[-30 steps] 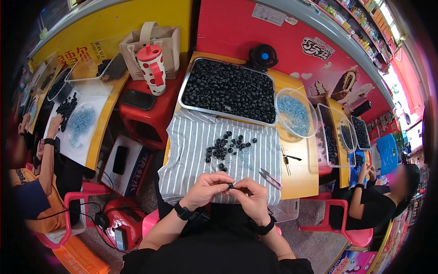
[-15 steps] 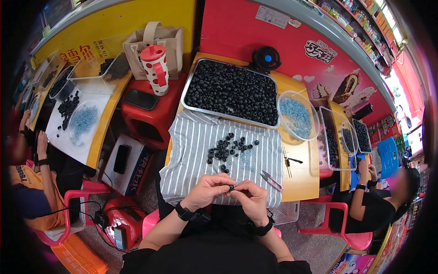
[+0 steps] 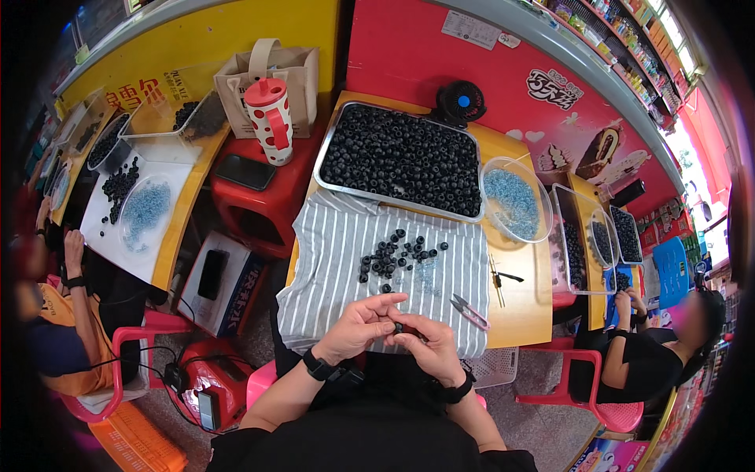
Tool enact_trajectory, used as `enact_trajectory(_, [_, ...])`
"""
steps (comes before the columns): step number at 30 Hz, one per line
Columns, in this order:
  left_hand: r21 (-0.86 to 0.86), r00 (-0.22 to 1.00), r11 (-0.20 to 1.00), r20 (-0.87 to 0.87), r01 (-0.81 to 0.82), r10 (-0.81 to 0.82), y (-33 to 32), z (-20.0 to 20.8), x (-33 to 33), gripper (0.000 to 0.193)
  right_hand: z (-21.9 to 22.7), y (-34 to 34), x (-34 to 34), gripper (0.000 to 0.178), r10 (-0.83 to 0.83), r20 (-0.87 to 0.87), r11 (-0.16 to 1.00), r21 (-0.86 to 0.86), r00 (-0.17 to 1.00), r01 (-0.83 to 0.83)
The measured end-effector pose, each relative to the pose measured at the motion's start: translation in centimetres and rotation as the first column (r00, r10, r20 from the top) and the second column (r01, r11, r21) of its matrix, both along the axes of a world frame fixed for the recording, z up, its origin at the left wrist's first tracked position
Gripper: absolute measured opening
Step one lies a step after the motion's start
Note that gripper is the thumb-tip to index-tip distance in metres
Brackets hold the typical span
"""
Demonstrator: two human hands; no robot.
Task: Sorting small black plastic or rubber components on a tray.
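My left hand [image 3: 355, 326] and my right hand [image 3: 432, 346] meet over the near edge of a grey-and-white striped cloth [image 3: 326, 259]. Between their fingertips they pinch one small black bead-like piece [image 3: 399, 327]. The left index finger sticks out above it, while the right thumb and fingers close on its other side. Just beyond lies a loose group of black bead-like pieces [image 3: 385, 259], with a few pale blue bits [image 3: 427, 275] beside them on the cloth. Pink-handled thread snips [image 3: 470, 312] rest to the right of my hands.
A metal tray [image 3: 393, 199] heaped with black pieces stands beyond the cloth, with a clear bowl [image 3: 543, 224] of pale blue bits at its right. Thin tools [image 3: 497, 282] lie on the wooden table. A small black fan [image 3: 461, 102] stands behind. People work at tables on both sides.
My left index finger has lifted and straightened away from the piece. The right fingers have curled in more, and the piece stays between both hands.
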State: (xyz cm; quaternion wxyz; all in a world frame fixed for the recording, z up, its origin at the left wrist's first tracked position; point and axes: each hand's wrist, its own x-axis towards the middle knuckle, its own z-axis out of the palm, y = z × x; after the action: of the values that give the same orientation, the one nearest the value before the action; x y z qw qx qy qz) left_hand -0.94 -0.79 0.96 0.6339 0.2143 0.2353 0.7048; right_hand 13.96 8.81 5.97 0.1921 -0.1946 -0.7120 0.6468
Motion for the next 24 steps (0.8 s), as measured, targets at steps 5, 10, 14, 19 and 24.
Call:
enact_trajectory(5, [0.034,1.0,0.999,0.011,0.018,-0.018,0.1,-0.6,0.0,0.051,-0.8,-0.1,0.0,0.021,0.005,-0.036,0.983,0.186,0.999,0.002])
enact_trajectory(10, [0.015,1.0,1.0,0.007,0.02,-0.02,0.1,-0.3,0.0,0.05,-1.1,-0.1,-0.3,0.019,-0.014,-0.065,0.937,0.349,0.998,0.036])
enact_trajectory(14, [-0.009,1.0,1.0,-0.016,0.012,-0.013,0.0,-0.5,0.0,0.05,-1.2,0.1,-0.5,0.016,-0.008,-0.086,0.939,0.341,0.996,0.037])
enact_trajectory(19, [-0.002,1.0,1.0,0.023,-0.011,0.011,-0.2,-0.5,0.1,0.049,-0.1,0.2,0.0,0.019,0.045,-0.049,0.995,0.092,0.998,-0.04])
enact_trajectory(24, [-0.049,1.0,0.999,-0.001,0.015,-0.015,0.1,0.1,-0.1,0.05,-0.5,0.3,0.1,0.022,0.06,-0.045,0.986,0.159,0.997,-0.052])
